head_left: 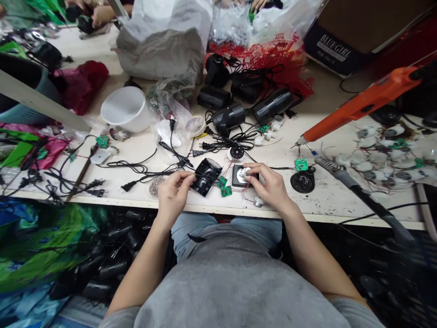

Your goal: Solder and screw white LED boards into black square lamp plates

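Note:
My left hand (175, 193) is closed in a pinch at the left side of an open black cylindrical housing (205, 178). Thin dark wires run from its fingertips across the housing. With its thumb and fingers, my right hand (271, 186) grips a small white plastic part (245, 172) on a black square block (236, 178). Between the hands lie small green circuit boards (226, 191) with fine red wires. A small motor (258, 201) sits by the table edge below my right hand. Beyond the block is a round black-and-white part (236, 152).
An orange electric screwdriver (362, 102) slants in from the right, above a soldering iron (341, 175). Black housings (228, 117) and power cords fill the middle back. A white bowl (124, 109) stands left; small motors (372, 159) pile up right. Other people's hands (102, 16) show at the far side.

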Tool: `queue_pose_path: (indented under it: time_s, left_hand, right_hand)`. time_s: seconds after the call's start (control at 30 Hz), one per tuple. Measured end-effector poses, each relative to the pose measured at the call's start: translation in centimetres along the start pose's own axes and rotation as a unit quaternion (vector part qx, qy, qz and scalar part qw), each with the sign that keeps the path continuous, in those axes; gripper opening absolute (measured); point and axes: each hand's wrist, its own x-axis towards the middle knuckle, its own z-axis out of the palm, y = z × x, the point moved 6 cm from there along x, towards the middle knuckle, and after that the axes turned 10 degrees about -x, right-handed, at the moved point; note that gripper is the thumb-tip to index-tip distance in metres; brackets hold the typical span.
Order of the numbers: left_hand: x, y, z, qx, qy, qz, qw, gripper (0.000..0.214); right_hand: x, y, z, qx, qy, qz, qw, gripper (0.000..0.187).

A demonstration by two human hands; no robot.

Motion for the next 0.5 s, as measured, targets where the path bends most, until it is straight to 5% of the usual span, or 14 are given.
queue_pose_path:
  time_s: [0.23, 0.4, 0.5]
  left_hand:
    - [-0.2, 2.4, 3.6, 0.050, -0.048, 0.124, 0.990, 0.016]
    - [-2.4, 4.5, 8.9, 0.149, -0.123, 0.322, 0.927, 0.016]
    - [-3.8, 4.3, 12.0, 0.172, -0.188, 0.359, 0.898, 0.018]
  right_hand:
    - [-0.4, 0.0, 0.2, -0.059, 0.032, 0.015, 0.998, 0.006]
    - [-0.4, 0.1, 0.8, -0.060, 0.001, -0.003, 0.998, 0.007]
    - [-0.4, -0.6, 0.4, -0.061, -0.016, -0.022, 0.998, 0.014]
